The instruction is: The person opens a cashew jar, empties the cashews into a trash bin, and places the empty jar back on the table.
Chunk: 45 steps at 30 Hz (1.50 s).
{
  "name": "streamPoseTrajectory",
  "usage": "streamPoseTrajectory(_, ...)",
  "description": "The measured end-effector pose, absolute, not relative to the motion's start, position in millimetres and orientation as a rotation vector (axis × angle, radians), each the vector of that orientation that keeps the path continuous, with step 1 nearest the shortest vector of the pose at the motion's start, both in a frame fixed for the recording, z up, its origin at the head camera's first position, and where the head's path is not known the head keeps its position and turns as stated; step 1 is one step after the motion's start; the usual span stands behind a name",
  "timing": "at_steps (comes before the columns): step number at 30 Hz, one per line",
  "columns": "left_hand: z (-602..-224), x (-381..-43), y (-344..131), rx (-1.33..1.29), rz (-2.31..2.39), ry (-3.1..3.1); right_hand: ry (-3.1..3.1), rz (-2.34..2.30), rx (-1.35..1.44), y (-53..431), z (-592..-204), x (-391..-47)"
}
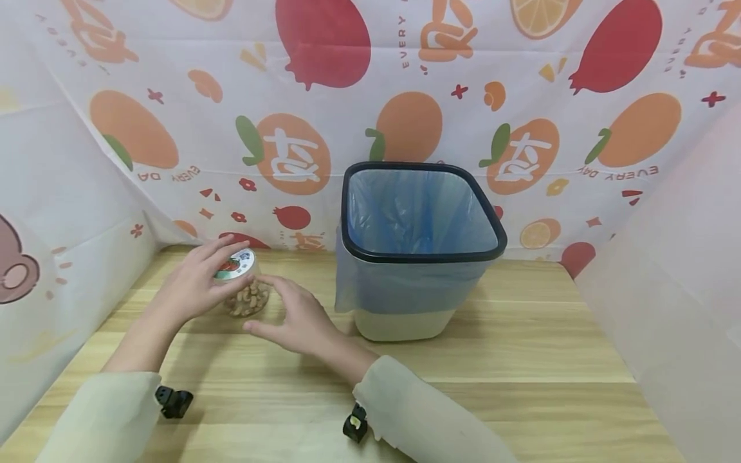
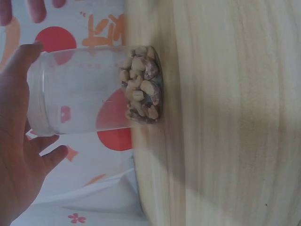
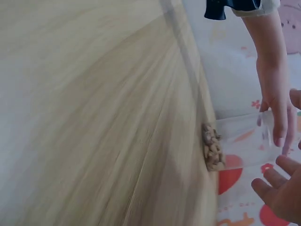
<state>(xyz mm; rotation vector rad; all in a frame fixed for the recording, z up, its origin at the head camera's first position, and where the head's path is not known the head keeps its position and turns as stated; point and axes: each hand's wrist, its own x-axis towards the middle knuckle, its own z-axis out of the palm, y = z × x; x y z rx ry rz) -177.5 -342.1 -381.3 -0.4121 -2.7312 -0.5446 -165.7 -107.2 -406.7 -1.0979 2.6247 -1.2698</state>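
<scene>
A clear plastic jar stands upright on the table, with cashews in its bottom. Its round printed lid shows between the thumb and fingers of my left hand, which grips the jar around its top. To the right of the jar, my right hand has its thumb and fingers spread apart, holding nothing. One of its fingers reaches close to the jar's side; whether it touches cannot be told. In the right wrist view, the jar stands beyond the right hand's fingertips.
A bin with a black rim and a blue bag stands right of the jar, near the right forearm. Fruit-printed cloth hangs behind, and pale cloth walls the sides. The wooden table extends in front.
</scene>
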Motion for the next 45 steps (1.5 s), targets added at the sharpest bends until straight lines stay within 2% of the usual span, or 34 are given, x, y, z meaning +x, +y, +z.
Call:
streamPoseTrajectory(5,-382.7,-180.5,-342.5,-0.390,-0.526,-2.758,2.457,-1.519,-0.824,-127.5,-414.2,-181.6)
streamPoseTrajectory(12,-388.2,-181.2,-342.1,-0.439,-0.533,-2.696,2.395,-1.528,-0.602,-151.3,-417.9,-193.5)
streamPoseTrajectory(26,-389.9,-180.0,-338.9,-0.449,-0.561,-2.650,2.387,-1.512,-0.461,-175.1,-427.0,-204.6)
streamPoseTrajectory(35,-382.7,-173.3,-332.7,-0.466,-0.533,-2.649,2.350,-1.569,-0.484,-170.0,-433.4,-202.9)
streamPoseTrajectory(45,-364.2,-153.1,-311.9,-0.666,-0.474,-2.510,2.365,-1.579,-0.732,-136.7,-429.5,-191.4)
